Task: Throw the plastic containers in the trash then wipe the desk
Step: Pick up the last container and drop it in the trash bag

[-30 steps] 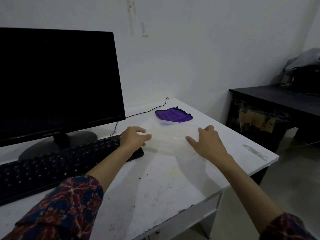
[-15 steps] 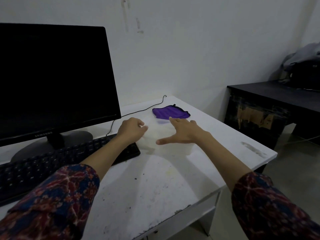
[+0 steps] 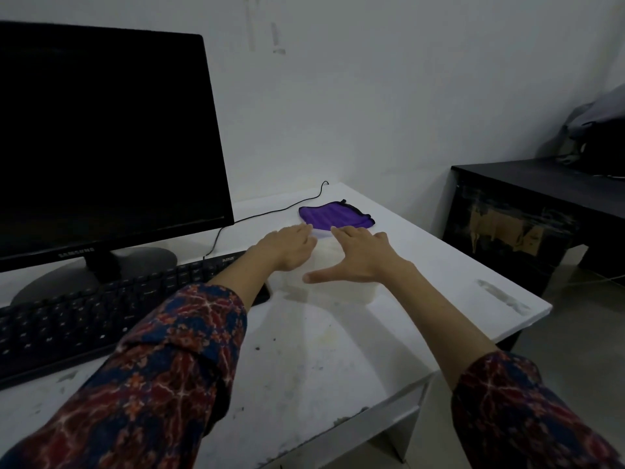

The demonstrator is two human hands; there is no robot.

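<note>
- My left hand and right hand lie flat on the container, fingers straight, right thumb spread.
- Purple cloth just behind, on worktop.

Both flat on the plastic container: left hand, right hand. Purple cloth at twelve o'clock, keyboard at nine.
</note>
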